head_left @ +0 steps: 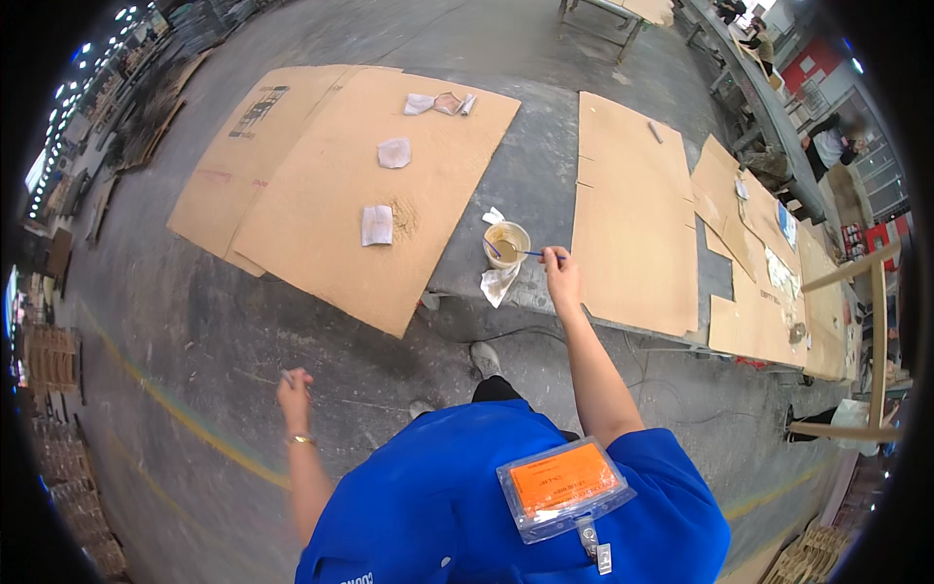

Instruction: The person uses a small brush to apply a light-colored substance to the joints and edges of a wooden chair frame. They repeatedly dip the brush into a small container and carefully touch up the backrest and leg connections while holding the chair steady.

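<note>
One thin blue brush [525,253] — long axis near level, tip pointing left into small cup [507,243] of tan liquid, handle end right. Right hand [559,270] grip clamped on handle end; brush runs left from fingers. Right arm outstretched toward far tabletop [545,185], cup on its near edge beside crumpled rag [498,283]. Left hand [295,393] low at left, over floor — fingers curled on small object, blurred, cannot tell what.

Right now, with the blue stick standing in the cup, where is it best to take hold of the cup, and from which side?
Grip the cup around its lower wall, coming from its left. It stands upright and open, with brownish liquid inside, so the rim is a poor hold. The right hand and the blue stick occupy its right side, and a crumpled paper lies before it.
</note>
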### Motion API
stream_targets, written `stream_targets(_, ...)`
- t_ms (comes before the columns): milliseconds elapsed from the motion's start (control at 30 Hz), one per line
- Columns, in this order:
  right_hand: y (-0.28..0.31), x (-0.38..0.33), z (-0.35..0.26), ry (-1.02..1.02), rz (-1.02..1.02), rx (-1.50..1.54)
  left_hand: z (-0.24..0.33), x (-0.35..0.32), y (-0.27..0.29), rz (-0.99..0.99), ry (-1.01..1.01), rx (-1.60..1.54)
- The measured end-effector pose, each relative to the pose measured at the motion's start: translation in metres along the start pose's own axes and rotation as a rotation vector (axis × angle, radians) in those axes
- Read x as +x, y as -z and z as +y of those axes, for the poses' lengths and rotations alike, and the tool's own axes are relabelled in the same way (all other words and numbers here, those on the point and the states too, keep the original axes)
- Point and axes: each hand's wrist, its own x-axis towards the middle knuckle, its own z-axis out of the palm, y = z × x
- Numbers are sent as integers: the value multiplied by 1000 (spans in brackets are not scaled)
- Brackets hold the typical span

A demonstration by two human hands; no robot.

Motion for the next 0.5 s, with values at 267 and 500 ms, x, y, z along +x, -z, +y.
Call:
stream_targets(267,-31,50,25,155,-182,-296,-131,-190,-70,-297,497,551)
stream_targets(500,-34,68,26,259,-284,-397,-125,-220,-81,-197,590,455)
